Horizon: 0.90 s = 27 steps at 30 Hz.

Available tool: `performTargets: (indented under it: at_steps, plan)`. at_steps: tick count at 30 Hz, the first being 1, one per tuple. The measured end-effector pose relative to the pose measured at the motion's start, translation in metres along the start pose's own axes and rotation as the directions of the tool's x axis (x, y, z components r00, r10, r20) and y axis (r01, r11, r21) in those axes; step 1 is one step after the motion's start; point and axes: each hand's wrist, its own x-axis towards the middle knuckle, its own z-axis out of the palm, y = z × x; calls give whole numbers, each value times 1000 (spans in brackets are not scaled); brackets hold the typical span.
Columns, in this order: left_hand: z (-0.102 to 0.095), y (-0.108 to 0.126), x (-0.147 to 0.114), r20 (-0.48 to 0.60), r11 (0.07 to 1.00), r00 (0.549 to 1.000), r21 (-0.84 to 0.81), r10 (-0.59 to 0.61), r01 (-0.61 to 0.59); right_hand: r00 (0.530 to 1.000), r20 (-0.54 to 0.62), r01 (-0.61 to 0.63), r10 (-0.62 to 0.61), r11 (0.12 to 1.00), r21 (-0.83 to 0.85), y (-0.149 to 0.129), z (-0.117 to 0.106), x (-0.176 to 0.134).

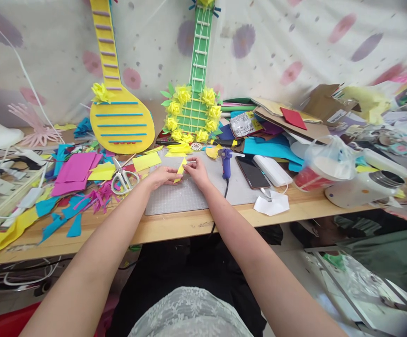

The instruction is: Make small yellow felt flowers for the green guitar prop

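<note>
Over the grey cutting mat, a small strip of yellow craft paper or foam is pinched between both hands. My left hand grips it from the left, fingers closed on its lower part. From the right, my right hand holds its upper edge between thumb and fingers. Just behind the hands lie more yellow strips. A purple glue gun rests right of my right hand. Scissors with pale handles lie left of my left hand.
A yellow lute-shaped craft and a green one with yellow flowers lean against the back curtain. Magenta sheets and scraps crowd the left. At right are a phone, a white power bank and a wide-mouthed bottle.
</note>
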Motion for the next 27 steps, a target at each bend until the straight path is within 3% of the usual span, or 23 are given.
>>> performTargets:
  at_steps: [7,14,27]
  plan:
    - [8,1,4,-81,999,996,25,38,-36,1000,-5,11,-11,1000,-8,1,0,1]
    - [8,5,0,-78,995,995,86,62,-55,1000,10,-22,22,1000,16,-3,1,0]
    - [6,8,0,-93,995,995,94,27,-18,998,-67,5,-7,1000,-26,-1,2,0]
